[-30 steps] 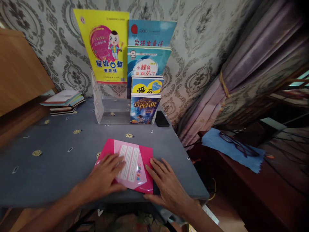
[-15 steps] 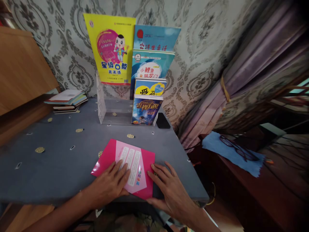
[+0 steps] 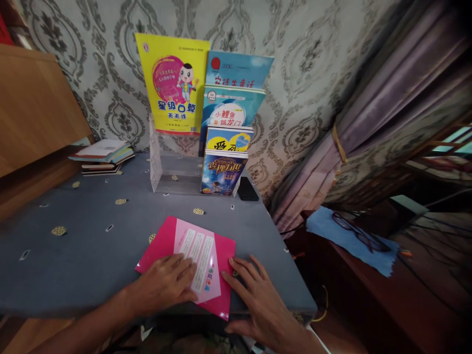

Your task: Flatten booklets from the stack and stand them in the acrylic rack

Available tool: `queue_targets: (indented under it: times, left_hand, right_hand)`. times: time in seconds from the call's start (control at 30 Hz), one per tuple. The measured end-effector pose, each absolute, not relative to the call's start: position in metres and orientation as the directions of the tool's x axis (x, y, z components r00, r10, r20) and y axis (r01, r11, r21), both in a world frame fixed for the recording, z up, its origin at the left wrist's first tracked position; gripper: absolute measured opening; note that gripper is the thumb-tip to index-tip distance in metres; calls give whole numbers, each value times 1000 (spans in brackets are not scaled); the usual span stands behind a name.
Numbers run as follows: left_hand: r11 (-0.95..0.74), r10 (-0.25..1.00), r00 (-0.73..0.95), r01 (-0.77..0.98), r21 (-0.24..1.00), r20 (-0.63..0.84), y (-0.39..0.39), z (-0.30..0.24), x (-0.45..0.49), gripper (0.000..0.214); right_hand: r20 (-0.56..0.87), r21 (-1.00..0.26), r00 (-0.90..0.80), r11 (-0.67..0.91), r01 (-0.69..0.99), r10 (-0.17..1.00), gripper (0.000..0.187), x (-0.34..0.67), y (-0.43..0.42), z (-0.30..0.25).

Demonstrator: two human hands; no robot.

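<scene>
Pink book (image 3: 204, 253) lies flat and askew at the near edge of a grey cloth-covered table (image 3: 84, 255), a paler panel on its upper face carrying three white columns of small text, its nearest corner reaching the table's rim; the person's left hand (image 3: 167, 279) rests over the lower left of the cover, fingers laid on top rather than wrapped around it, thumb by the near edge; the right hand (image 3: 258, 297) is spread at the book's right edge, fingertips along the border and thumb held apart, though how firmly either hand presses cannot be told; beyond them, close to the patterned wall (image 3: 243, 24), a clear rack (image 3: 155, 164) holds a tall yellow book (image 3: 177, 83) at left and, at right, stepped blue-toned books (image 3: 236, 103), with a dark blue book (image 3: 223, 172) lowest and foremost; a flat black device (image 3: 248, 189) lies just beside the rack, while a stack of books (image 3: 101, 155) sits at the table's far left, near a wooden panel (image 3: 40, 93); on the right, a mauve curtain (image 3: 317, 162) is gathered by a tie (image 3: 339, 142), and glasses (image 3: 363, 235) lie on a blue cloth (image 3: 322, 223) atop a dark reddish surface (image 3: 372, 290), well apart from both hands.
</scene>
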State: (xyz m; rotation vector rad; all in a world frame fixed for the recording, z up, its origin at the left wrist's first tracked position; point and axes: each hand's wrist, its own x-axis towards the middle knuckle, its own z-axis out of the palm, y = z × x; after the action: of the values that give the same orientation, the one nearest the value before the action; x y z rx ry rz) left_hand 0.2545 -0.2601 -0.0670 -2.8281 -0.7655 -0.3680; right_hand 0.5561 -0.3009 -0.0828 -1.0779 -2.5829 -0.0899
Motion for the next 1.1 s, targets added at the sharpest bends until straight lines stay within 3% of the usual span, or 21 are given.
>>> queue_targets:
  times: [0.13, 0.27, 0.37, 0.47, 0.6, 0.73, 0.93, 1.1]
  left_hand:
    - [-845, 504, 838, 528, -81, 208, -275, -76, 255, 87]
    - [-809, 535, 819, 568, -151, 209, -291, -89, 253, 66]
    - [-798, 499, 823, 559, -227, 270, -295, -89, 252, 53]
    - [-807, 461, 823, 545, -229, 332, -291, -81, 250, 44]
    - [-824, 447, 771, 553, -127, 453, -280, -70, 249, 32]
    - [-839, 462, 708, 545, 4, 534, -267, -55, 249, 32]
    - [-785, 584, 559, 573, 234, 588, -257, -20, 244, 32]
    - [-665, 724, 383, 606, 437, 573, -248, 2, 241, 32]
  right_hand:
    - [310, -62, -640, 687, 724, 703, 69, 553, -306, -87]
    - [412, -86, -610, 695, 714, 678, 52, 547, -313, -92]
    - [483, -101, -596, 718, 689, 641, 46, 545, -315, -89]
    - [492, -152, -596, 737, 658, 634, 42, 545, -311, -84]
    - [496, -296, -573, 747, 596, 653, 29, 545, -293, -81]
    - [498, -511, -475, 688, 515, 725, 28, 545, -267, -79]
    - [436, -806, -291, 513, 295, 852, 35, 539, -229, -59]
    - [232, -972, -176, 235, -5, 957, 49, 522, -206, -45]
